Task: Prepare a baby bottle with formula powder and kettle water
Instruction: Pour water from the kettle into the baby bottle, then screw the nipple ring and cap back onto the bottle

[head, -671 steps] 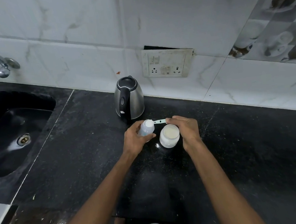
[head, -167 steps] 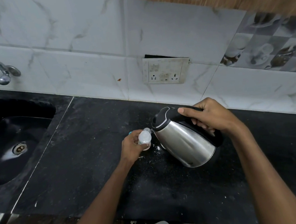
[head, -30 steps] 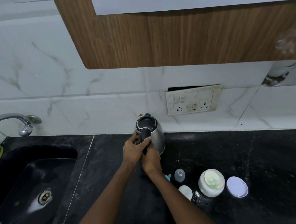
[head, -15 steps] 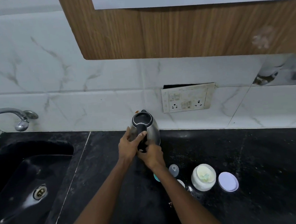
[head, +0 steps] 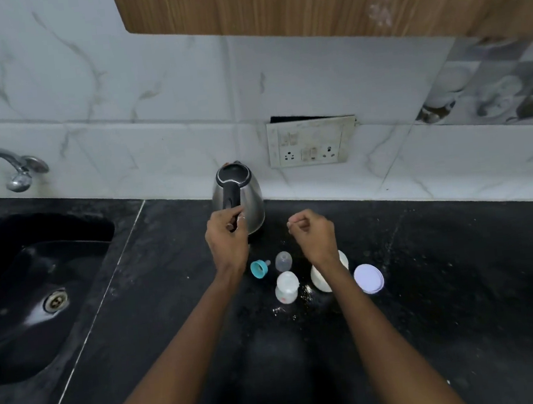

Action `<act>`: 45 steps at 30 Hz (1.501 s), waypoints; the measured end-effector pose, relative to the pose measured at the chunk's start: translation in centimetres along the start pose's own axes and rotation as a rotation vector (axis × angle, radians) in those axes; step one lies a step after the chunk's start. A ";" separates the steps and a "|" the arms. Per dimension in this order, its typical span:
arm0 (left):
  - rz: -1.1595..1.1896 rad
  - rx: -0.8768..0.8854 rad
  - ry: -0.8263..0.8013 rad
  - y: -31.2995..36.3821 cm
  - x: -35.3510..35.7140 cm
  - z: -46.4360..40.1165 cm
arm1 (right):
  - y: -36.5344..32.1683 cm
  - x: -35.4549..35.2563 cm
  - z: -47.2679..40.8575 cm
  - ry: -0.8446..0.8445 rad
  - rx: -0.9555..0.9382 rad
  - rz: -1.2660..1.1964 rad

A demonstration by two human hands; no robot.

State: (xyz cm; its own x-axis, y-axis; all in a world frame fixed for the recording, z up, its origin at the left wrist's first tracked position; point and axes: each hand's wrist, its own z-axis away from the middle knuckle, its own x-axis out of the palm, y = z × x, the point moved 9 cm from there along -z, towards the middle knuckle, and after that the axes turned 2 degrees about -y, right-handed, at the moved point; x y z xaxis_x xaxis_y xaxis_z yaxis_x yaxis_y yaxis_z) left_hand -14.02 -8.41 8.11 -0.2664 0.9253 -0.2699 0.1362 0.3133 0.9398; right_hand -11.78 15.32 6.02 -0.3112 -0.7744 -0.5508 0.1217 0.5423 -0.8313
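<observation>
Left hand: left hand (head: 226, 239) is at the lower end of the black handle of the kettle (head: 238, 196), fingers curled by it; whether they clasp the handle or only touch it cannot be told.
Right hand: right hand (head: 313, 233) hangs over the counter, right of the kettle, fingers loosely curled, holding nothing.
Kettle: steel, upright, lid down, at the back of the counter (head: 464, 279) against the wall tiles.
Bottle: bottle (head: 287, 286) stands uncapped on the counter, in front of the hands and between the two forearms; white inside.
Teat ring: teal ring (head: 259, 268) lies on its side, left of and behind the bottle.
Cap: clear cap (head: 283, 261) stands just behind the bottle, beside the ring.
Jar: white jar (head: 321, 278) is right of the bottle, partly hidden by the right wrist.
Lid: white lid (head: 368, 279) lies flat, right of the jar.
Powder: white specks (head: 304, 295) scattered by the bottle's foot.
Sink: black sink (head: 74, 228) at far left, tap (head: 8, 163) above it.
Socket: socket plate (head: 311, 142) on the wall, right of and above the kettle.
</observation>
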 end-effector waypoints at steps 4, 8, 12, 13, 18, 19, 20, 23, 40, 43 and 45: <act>0.012 -0.028 -0.055 -0.7 1.4 2.9 | 1.9 -1.9 1.7 -0.009 0.003 0.004; -0.007 -0.123 -0.155 -2.8 3.5 5.3 | 3.7 -2.3 3.4 -0.062 0.014 0.031; -0.107 -0.208 -0.210 -6.6 4.5 6.7 | 5.1 -1.7 5.2 -0.122 0.037 0.056; -0.149 -0.221 -0.228 -7.6 4.6 6.8 | 5.4 -1.2 5.8 -0.148 0.046 0.057; -0.368 -0.186 -0.377 -12.3 6.1 6.9 | 6.2 1.3 8.4 -0.244 0.033 0.091; -0.403 -0.170 -0.400 -12.9 6.4 7.0 | 6.3 1.4 8.7 -0.244 0.022 0.101; -0.420 -0.159 -0.416 -13.4 6.7 7.1 | 6.3 1.5 8.9 -0.241 0.010 0.110; -0.451 -0.156 -0.421 -13.8 6.8 7.1 | 6.4 1.2 9.3 -0.237 -0.028 0.118; 0.114 -0.519 -0.194 -14.4 5.5 6.3 | 4.5 1.0 7.0 -0.189 -0.100 0.027; 0.491 -0.562 -0.278 -12.0 6.0 7.0 | 2.8 1.5 5.9 -0.239 -0.153 -0.033; 0.678 -0.601 -0.366 -9.9 6.4 7.6 | 1.6 2.2 5.3 -0.332 -0.204 -0.045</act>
State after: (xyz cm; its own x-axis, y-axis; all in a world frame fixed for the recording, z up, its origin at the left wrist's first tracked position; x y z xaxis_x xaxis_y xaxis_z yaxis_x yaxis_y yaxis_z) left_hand -9.81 -3.95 -4.52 0.0157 0.9101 0.4140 -0.3854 -0.3766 0.8424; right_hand -7.25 12.75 3.14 0.0136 -0.8439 -0.5364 -0.0854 0.5335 -0.8415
